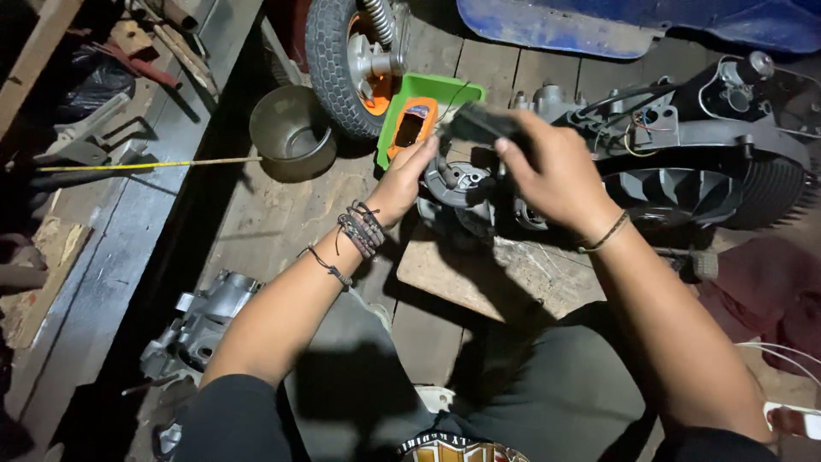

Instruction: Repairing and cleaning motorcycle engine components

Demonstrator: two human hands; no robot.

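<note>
Gripping a dark tool (481,125), the right hand (556,171) holds it clenched above the engine (684,171). Left hand (406,175) reaches beneath the tool toward the round hub (457,181); fingers half curled, whether they grasp anything cannot be told. An orange meter (412,127) lies on a green tray (428,90), beside the tyre (338,60). A metal bowl (292,133) stands left of it.

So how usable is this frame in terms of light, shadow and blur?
Head view: light falls on the middle, where both forearms and the engine casing show clearly; the left edge and corners sink into deep shadow; the dark object in the right hand is smeared; the left hand is sharper.
</note>
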